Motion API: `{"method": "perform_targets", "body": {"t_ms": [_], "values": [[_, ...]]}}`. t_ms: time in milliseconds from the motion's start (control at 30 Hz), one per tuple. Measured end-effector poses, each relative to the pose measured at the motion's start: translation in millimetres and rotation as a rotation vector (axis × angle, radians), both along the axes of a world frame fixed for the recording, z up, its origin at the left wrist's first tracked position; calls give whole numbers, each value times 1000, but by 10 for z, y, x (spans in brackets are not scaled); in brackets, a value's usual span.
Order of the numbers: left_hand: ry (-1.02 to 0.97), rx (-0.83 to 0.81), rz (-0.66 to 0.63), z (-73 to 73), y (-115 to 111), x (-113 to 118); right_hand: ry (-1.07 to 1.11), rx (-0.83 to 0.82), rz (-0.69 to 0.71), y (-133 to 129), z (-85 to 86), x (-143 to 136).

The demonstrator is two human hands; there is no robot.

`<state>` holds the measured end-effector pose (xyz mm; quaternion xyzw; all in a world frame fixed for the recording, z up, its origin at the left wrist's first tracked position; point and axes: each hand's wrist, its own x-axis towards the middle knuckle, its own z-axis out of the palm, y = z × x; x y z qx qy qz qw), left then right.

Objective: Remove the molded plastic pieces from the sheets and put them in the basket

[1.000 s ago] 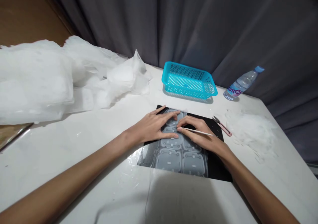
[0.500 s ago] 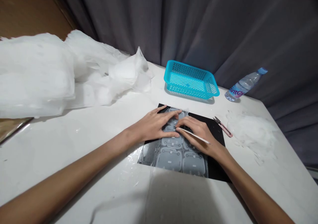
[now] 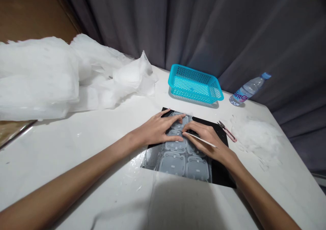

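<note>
A translucent grey plastic sheet with several rounded rectangular moulded shapes lies over a black mat on the table. My left hand rests on the sheet's upper left part, its fingers spread out. Close beside it, my right hand is closed around a thin white stick, which slants back over the hand. The stick's tip is at the sheet's middle, near my left fingers; whether it touches the plastic I cannot tell.
A blue perforated basket stands behind the mat, with a water bottle to its right. Small pink-handled snips lie by the mat's right edge, next to clear plastic scraps. White plastic bags are piled at left.
My right hand with the stick has shifted very slightly to the right and down. My left hand stays in place on the sheet. The camera view has moved a little.
</note>
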<state>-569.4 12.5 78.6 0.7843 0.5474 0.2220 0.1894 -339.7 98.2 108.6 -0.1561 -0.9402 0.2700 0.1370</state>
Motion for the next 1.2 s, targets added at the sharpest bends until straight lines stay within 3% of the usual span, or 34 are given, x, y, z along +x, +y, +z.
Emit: {"method": "perform_targets", "body": {"t_ms": [300, 533, 600, 667, 733, 800, 900, 1000, 1133, 1200], "values": [[-19, 4, -2, -48, -4, -13, 9, 111, 43, -7, -16, -20], [-109, 7, 10, -10, -34, -2, -32, 494, 85, -15, -253, -80], [-139, 74, 58, 52, -59, 29, -24, 566, 103, 16, -322, -90], [-128, 161, 225, 106, -92, 74, -4, 588, 106, 55, -362, -92], [-160, 141, 429, 122, -125, 128, 33, 583, 68, 88, -377, -88], [-323, -2, 515, 96, -143, 182, 73, 563, 22, 98, -374, -83], [-688, -178, 477, 11, -132, 244, 114, 515, 5, 66, -350, -91], [-921, -235, 458, -76, -101, 266, 174, 387, -14, 45, -298, -128], [-906, -251, 417, -179, -79, 212, 381, 84, -346, 259, -181, -158], [-860, -263, 393, -221, -75, 163, 436, 22, -495, 464, -121, -123]]}}
